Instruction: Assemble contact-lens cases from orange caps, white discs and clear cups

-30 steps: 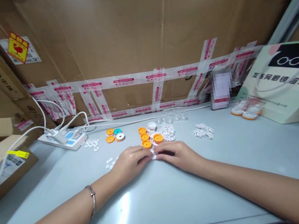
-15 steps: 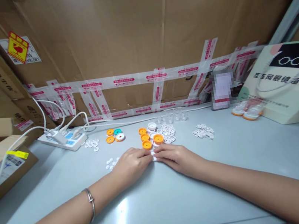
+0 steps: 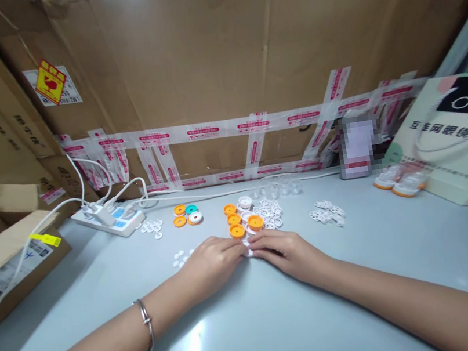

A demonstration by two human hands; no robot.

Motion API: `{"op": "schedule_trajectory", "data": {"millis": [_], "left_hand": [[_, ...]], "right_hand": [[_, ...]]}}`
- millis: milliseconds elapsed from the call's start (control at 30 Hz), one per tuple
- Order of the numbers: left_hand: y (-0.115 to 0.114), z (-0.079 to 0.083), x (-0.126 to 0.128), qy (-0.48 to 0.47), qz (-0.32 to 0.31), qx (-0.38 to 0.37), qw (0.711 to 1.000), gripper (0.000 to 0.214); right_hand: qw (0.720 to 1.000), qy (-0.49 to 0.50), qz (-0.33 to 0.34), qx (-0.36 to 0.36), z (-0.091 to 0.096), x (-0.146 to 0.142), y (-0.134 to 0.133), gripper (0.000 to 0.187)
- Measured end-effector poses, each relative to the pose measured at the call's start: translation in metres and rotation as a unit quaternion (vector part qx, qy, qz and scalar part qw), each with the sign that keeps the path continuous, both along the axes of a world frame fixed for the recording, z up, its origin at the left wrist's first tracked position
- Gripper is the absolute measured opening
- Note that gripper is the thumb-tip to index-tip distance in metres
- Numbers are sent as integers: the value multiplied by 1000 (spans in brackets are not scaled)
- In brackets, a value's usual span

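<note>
In the head view, my left hand (image 3: 214, 263) and my right hand (image 3: 292, 252) meet at the middle of the table. Their fingertips are closed on a small white plastic piece (image 3: 248, 249) between them, its shape mostly covered. Just beyond the fingers stand orange round caps (image 3: 237, 232) in a short column, with white round caps (image 3: 245, 202) beside them. Another orange cap (image 3: 255, 222) sits on top of a white one. White spoked discs (image 3: 271, 213) lie in a heap behind my right hand. Small white discs (image 3: 180, 258) are scattered left of my left hand, which partly hides them.
Orange, teal and white caps (image 3: 191, 209) group at the left, near small white pieces (image 3: 152, 227) and a power strip (image 3: 111, 220). Clear cups (image 3: 277, 186) line the back. Flat white parts (image 3: 327, 213), a blurred phone (image 3: 359, 148) and a paper bag (image 3: 458, 148) are right.
The whole view has shifted slightly, so everything appears a little further right and lower. Both hands stay together at the white piece, with only slight finger movement.
</note>
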State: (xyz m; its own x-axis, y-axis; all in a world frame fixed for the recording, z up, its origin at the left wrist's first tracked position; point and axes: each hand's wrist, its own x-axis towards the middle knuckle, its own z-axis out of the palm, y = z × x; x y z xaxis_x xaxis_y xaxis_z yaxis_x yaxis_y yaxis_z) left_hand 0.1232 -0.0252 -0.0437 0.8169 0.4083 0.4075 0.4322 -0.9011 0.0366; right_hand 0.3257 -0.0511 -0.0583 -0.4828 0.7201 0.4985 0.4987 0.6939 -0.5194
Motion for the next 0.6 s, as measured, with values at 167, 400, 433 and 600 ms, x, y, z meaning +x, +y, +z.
{"op": "schedule_trajectory", "data": {"millis": [167,400,433,600], "left_hand": [[16,38,-30,34,119,-94,988,18],[40,67,-77,191,246,-271,911,14],[41,66,-78,198,247,-292,903,14],[42,58,-74,191,237,-325,895,13]], "right_hand": [[1000,-1,-10,-13,-2,2,3,17],[998,24,-36,-37,-3,5,3,14],[998,25,-39,-40,-2,4,3,15],[997,24,-39,-65,3,1,2,19]]}}
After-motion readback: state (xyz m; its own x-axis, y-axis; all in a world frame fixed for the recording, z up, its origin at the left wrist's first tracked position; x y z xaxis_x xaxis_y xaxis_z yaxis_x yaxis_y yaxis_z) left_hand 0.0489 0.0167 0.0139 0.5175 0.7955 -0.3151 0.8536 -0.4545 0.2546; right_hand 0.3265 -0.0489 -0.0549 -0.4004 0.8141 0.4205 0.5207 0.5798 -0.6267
